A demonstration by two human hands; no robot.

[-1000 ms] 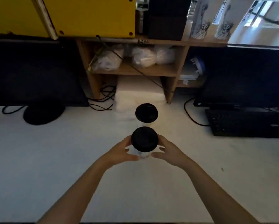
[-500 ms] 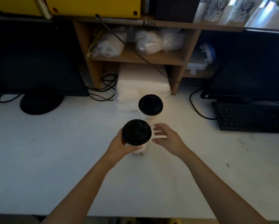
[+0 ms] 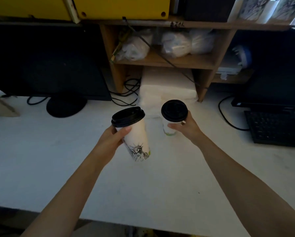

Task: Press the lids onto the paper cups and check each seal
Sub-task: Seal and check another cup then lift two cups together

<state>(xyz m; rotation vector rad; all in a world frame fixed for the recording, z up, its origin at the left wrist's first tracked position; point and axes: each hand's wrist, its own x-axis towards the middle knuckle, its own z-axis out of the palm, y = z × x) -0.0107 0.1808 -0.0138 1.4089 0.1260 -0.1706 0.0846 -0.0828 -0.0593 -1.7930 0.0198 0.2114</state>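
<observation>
White tabletop, two lidded paper cups: left hand grips tilted printed cup, right hand grips plain cup; probably light, crushable; hold mid-wall below black lids.

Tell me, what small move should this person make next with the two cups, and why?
Probably close the right hand around the white paper cup with the black plastic lid and lift it. The left hand already holds the tilted white paper cup printed with a statue, its black lid on, so checking the second seal seems to come next.
</observation>
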